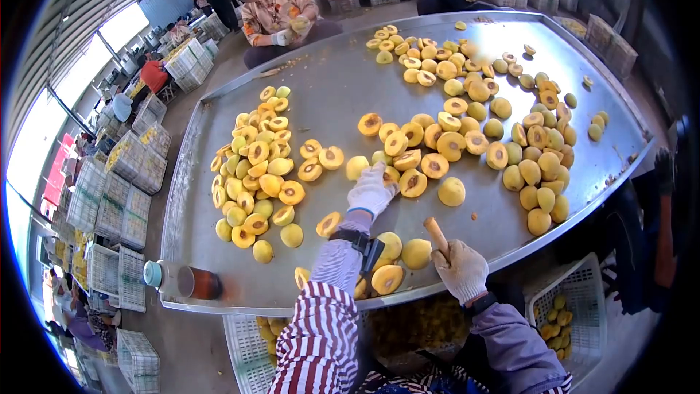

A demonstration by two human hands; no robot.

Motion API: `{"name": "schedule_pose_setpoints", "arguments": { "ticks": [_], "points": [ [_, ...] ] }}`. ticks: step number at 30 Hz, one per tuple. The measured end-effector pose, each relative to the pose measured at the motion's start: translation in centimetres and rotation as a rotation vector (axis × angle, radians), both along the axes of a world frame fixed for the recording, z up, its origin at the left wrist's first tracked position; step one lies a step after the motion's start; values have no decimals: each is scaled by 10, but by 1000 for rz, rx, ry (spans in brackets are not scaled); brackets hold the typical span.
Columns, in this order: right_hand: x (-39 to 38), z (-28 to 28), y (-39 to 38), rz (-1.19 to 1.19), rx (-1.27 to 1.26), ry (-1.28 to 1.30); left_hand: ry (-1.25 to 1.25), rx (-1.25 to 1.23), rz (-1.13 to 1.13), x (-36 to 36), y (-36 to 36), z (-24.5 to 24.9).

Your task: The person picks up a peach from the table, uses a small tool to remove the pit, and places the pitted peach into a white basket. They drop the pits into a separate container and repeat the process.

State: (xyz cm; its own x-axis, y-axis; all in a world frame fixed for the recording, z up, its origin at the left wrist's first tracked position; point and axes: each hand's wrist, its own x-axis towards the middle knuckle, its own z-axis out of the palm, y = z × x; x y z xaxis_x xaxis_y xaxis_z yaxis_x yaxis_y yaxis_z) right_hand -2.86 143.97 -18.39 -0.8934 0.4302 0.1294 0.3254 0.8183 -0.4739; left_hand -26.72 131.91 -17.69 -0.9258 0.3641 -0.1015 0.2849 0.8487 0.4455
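My left hand [373, 190], in a white knit glove, reaches over the metal table with its fingers stretched out among halved yellow stone fruits. A pale fruit half [357, 168] lies at its fingertips, and a cut half with a brown centre [413, 183] sits beside it. Part of the fruit under the hand is hidden. In my right hand [462, 271], also gloved, the fingers are wrapped round a wooden-handled tool [436, 236]; its other end is hidden. Nearby are a whole-looking fruit [416, 254] and a cut half [387, 279] by the table's near edge.
A pile of halves [255, 153] lies to the left, more fruit [539, 168] to the right. A raised rim [270, 309] edges the table. A jar of dark liquid [197, 282] stands front left. Crates [583, 306] flank me below. Co-workers sit across the table.
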Motion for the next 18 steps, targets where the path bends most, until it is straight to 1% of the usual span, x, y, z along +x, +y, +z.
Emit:
{"name": "schedule_pose_setpoints", "arguments": {
  "ticks": [1, 4, 6, 7, 8, 10, 13, 14, 16, 17, 18],
  "points": [
    [0, 0, 0, -2, -9, 9, -39, -52, 32, 4, 5, 4],
    [1, 5, -1, -12, -36, 9, -173, -15, -49, 8, -1, 0],
    [2, 9, -3, -27, -44, -3, -152, -46, -85, 25, -9, -5],
    [2, 9, -3, -29, -48, 5, -182, 5, -150, 31, -18, -6],
    [3, 6, -3, -24, -43, 10, -153, 37, -171, 39, -23, -2],
    [4, 1, -2, -13, -28, 13, -177, 254, -19, 53, -33, 3],
    [7, 7, -2, -38, -86, -27, -313, 903, 172, 81, -62, -3],
    [7, 6, -2, -32, -121, -39, -433, 1050, 157, 96, -75, 8],
    [9, 1, 4, -24, -186, -72, -682, 1345, 117, 143, -104, 46],
    [10, -5, 6, -11, -212, -15, -711, 1314, 83, 160, -119, 56],
    [16, -5, 6, 38, -363, 39, -729, 1379, 98, 175, -131, 57]
  ]
}}
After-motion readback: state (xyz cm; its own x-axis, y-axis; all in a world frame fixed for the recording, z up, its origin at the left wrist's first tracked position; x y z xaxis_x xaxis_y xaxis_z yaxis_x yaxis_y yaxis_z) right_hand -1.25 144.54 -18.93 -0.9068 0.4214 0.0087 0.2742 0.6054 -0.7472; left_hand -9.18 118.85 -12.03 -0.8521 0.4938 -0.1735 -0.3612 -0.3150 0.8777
